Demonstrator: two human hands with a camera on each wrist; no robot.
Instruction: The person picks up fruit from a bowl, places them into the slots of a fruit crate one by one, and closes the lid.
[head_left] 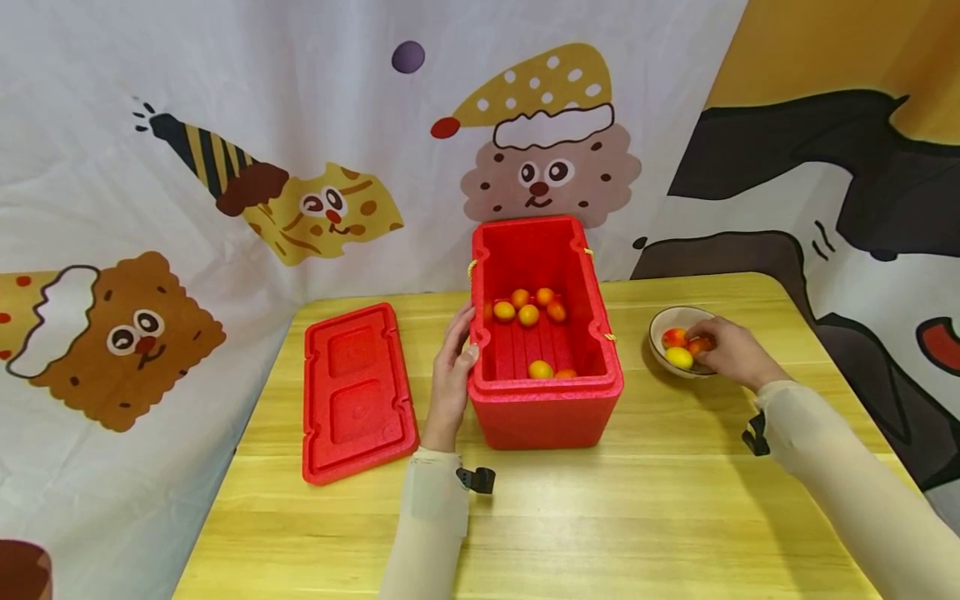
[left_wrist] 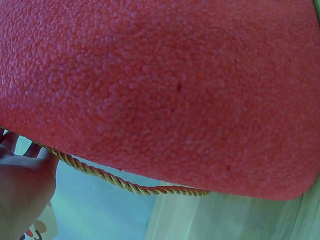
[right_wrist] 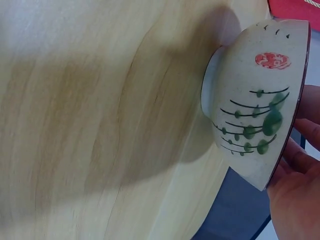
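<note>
Left hand (head_left: 452, 367): laid against the left side of the red box (head_left: 545, 421), fingers extended along the outer wall, thumb by the rim; in the left wrist view it is seen at the edge of the picture, beside a gold twisted cord (left_wrist: 100, 172).
Right hand (head_left: 738, 350): held over the right edge of the bowl (head_left: 681, 316), its bent fingers set inside, at an orange fruit (head_left: 699, 344) — whether the fruit is pinched cannot be told, since the fingertips are partly hidden.
Bowl: stood upright on the worktop (head_left: 585, 517), to the right of the box and apart from it; its pale outside is painted with green and black marks and a red oval, and its rim is edged in a dark line.
In the bowl: a red-orange fruit (head_left: 674, 337) and a yellow fruit (head_left: 679, 358) are shown beside the orange one.
In the box: small orange fruits (head_left: 528, 315) are gathered around the middle of the grooved floor, while two more are seen by the near wall — one partly covered by the rim.
Lid (head_left: 360, 400): laid flat to the left of the box, with two recessed panels shown.
Backdrop (head_left: 375, 75): a cloth printed with cartoon figures, hung behind the worktop.
</note>
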